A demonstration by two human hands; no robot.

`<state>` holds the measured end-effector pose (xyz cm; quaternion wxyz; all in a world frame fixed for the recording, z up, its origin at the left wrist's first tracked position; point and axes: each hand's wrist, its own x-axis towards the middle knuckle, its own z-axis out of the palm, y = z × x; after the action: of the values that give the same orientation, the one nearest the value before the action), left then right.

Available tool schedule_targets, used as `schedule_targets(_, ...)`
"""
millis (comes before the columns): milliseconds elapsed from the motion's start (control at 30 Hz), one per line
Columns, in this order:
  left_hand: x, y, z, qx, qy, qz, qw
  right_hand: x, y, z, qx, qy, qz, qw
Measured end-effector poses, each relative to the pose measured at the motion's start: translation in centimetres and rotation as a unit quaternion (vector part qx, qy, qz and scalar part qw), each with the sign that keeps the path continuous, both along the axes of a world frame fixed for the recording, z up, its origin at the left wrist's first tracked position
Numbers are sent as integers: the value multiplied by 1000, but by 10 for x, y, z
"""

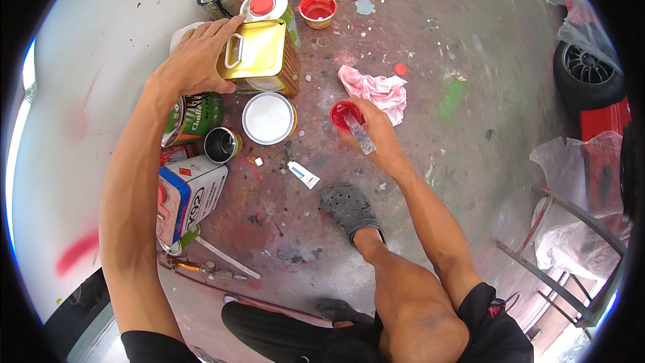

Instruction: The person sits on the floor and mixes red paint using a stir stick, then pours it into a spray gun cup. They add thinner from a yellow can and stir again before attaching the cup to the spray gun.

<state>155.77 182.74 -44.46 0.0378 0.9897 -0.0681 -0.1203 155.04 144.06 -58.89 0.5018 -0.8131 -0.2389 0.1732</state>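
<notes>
My left hand (195, 57) spans the left side of a square gold tin (265, 47), with fingers at its far corner and the thumb at its near one. A wire handle stands on the tin's top. My right hand (376, 131) is wrapped round a small red cup (335, 115). From that cup a clear, flat stirring stick (361, 136) leans out toward my wrist. A crumpled pink cloth (377, 92) lies just beyond my right hand. Close in front of the gold tin is a round can with a white lid (267, 118).
Along the left stand a red-capped can (269, 5), a green can (205, 117), an open dark-lined can (220, 144) and a white-blue tin (195, 195). Nearer lie a tube (303, 175) and a spray gun (201, 268). A metal frame (564, 255) stands at right.
</notes>
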Motion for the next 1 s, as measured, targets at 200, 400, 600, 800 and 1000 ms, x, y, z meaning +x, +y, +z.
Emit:
schedule_targets(200,3,2,-4,-9,-12,-9,1000,8,9,7,46,21,-23,998)
schedule_targets(400,7,9,-11,12,-28,-29,999,6,15,-2,28,-36,-7,999)
schedule_targets(600,2,4,-9,-49,-29,-13,998,12,11,4,19,11,-9,1000)
schedule_targets(800,-1,13,-13,-15,-57,-39,997,1,15,-2,23,17,-4,1000)
schedule_targets(1000,7,3,-14,-10,-34,-16,999,6,15,2,2,-1,24,1000)
